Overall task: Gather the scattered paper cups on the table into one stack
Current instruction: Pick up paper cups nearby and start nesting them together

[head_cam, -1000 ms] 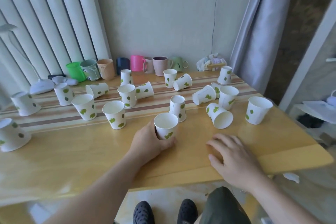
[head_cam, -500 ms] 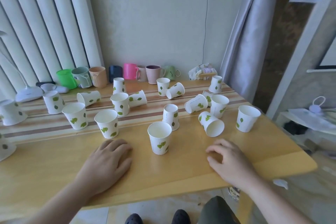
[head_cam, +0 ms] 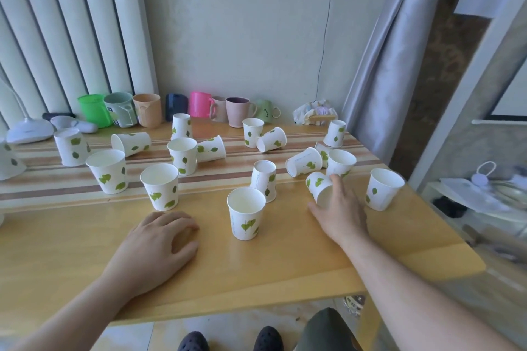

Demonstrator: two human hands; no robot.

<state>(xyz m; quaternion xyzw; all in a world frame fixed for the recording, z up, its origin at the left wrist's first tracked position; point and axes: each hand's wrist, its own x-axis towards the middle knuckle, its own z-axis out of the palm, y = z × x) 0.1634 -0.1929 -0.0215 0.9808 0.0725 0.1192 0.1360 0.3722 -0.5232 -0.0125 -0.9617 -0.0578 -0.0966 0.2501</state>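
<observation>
Rt hand (head_cam: 340,212) on tipped cup (head_cam: 319,188) (sideways)

A pale wall (head_cam: 242,37) is flanked by white vertical blinds (head_cam: 71,31) at ten o'clock and a grey curtain (head_cam: 393,65) at two o'clock.

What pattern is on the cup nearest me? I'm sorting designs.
White with green leaves; head view.

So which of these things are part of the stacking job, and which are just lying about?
Job: paper cups, e.g. upright cup; tipped cup that the right hand grips; left hand resting on the table.

Lying about: mugs, lamp, wrapper, curtain.
</observation>
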